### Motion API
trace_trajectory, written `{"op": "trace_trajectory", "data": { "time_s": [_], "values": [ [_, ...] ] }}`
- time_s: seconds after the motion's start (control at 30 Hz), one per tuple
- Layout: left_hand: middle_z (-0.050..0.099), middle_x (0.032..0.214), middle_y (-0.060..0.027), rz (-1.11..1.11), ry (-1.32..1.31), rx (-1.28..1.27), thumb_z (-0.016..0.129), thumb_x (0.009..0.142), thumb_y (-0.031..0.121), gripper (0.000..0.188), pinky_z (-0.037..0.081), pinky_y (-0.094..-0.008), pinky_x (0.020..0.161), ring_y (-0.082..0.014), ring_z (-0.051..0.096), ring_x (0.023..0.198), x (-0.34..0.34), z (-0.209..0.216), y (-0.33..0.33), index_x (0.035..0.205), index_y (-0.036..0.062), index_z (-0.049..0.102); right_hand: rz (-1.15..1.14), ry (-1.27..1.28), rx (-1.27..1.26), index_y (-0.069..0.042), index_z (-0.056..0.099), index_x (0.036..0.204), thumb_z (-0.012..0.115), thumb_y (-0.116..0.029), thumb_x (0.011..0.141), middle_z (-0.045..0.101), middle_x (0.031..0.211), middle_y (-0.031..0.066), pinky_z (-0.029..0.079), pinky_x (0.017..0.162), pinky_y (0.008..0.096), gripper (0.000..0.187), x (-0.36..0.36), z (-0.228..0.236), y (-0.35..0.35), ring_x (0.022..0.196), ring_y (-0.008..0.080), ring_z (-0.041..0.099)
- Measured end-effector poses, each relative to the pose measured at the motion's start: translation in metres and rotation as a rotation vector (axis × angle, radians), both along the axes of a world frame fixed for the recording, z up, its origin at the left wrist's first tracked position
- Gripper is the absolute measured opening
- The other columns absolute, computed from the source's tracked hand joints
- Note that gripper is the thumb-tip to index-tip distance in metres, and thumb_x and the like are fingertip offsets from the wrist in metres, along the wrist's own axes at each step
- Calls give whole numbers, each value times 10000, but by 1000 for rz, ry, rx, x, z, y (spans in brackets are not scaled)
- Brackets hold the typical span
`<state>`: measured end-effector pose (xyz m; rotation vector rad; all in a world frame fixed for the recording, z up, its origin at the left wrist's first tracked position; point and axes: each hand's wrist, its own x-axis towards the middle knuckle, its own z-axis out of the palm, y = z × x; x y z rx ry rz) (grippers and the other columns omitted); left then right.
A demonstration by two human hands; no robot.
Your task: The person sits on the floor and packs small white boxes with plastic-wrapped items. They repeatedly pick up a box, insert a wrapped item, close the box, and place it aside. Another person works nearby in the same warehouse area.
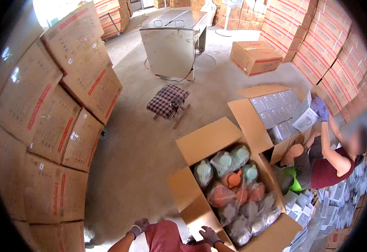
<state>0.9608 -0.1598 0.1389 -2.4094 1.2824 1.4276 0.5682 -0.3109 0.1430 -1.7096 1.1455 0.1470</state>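
Gloves [137,229] cover both of the person's hands. The left hand [139,227] is loosely bent beside the maroon clothing [162,236]; whether it grips anything cannot be told. The right hand [210,236] has its fingers spread, holding nothing visible, near the flap of an open carton [209,140]. Inside that carton lie plastic-bagged mint-green containers [224,160] and orange containers [234,179]. Just beyond, a co-worker's gloved hand [321,108] holds a white box [304,115] at a second carton [250,124] packed with boxes. A plaid-cushioned stool [166,101] and a metal cabinet [166,52] stand on the bare floor [137,168], between stacked cartons [44,185] on the left and more cartons [307,46] on the right.
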Motion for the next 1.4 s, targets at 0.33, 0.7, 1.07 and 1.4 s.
{"op": "trace_trajectory", "data": {
  "time_s": [0.33,0.7,1.07,1.4],
  "values": [
    [546,1204,-126,-943,-479,-31,448,892,291,362,305,-559,1005,-293,467,1186,125,-97,-487,1169,95,571,71,279,-785,-148,536,1222,635,-389,748,449,1292,182,267,970,642,541,158,-80,-278,1218,394,380],
    [469,1347,-153,-1395,-947,61,449,910,247,404,210,-509,1077,-314,373,1294,224,-265,-741,1279,102,528,126,351,-727,-83,669,842,585,-232,694,643,986,80,192,1023,667,226,200,-131,-445,1074,296,517],
    [580,1244,-60,-1462,-936,224,450,933,263,387,389,-396,964,-241,503,1170,316,-402,-684,1280,120,545,31,302,-687,-57,655,881,571,-252,718,626,998,84,203,1036,643,268,201,-131,-461,1052,274,514],
    [639,1158,-39,-1921,-617,319,560,863,349,376,429,-382,925,-217,582,1073,251,-324,-632,1162,133,631,64,348,-698,-72,647,846,576,-249,725,608,965,80,198,1050,622,226,200,-129,-448,1066,264,510]
  ]
}}
